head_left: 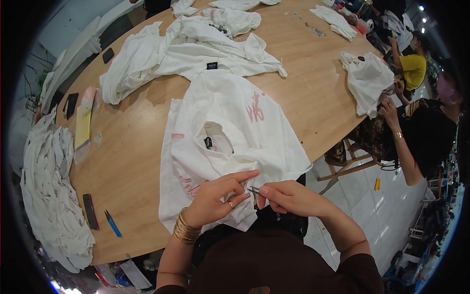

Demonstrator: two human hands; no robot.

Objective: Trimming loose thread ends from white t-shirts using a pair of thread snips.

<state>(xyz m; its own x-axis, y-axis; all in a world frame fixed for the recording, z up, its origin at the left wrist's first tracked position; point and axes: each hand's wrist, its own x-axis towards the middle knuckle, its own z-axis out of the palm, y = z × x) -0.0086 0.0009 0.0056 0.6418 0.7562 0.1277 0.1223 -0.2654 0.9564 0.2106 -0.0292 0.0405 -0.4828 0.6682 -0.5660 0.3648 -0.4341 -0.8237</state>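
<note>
A white shirt (235,117) with pink lettering lies spread before me, its near edge hanging over the table's front toward my lap. My left hand (220,197), with gold bangles and a ring, grips a fold of this shirt close to the table edge; the index finger is stretched out along the cloth. In my closed right hand (291,197) is a small dark pair of thread snips (253,190), most of it hidden by the fingers. Its two thin tips point left at the cloth beside my left fingertips. The shirt's round neck opening, with a black label, faces up.
More white garments (186,49) are heaped at the far side, and a long pile (54,191) hangs off the left edge. A phone (90,211) and a blue-handled tool (113,224) lie on the wooden table (127,176). Another person handles a white garment (367,83) at the right.
</note>
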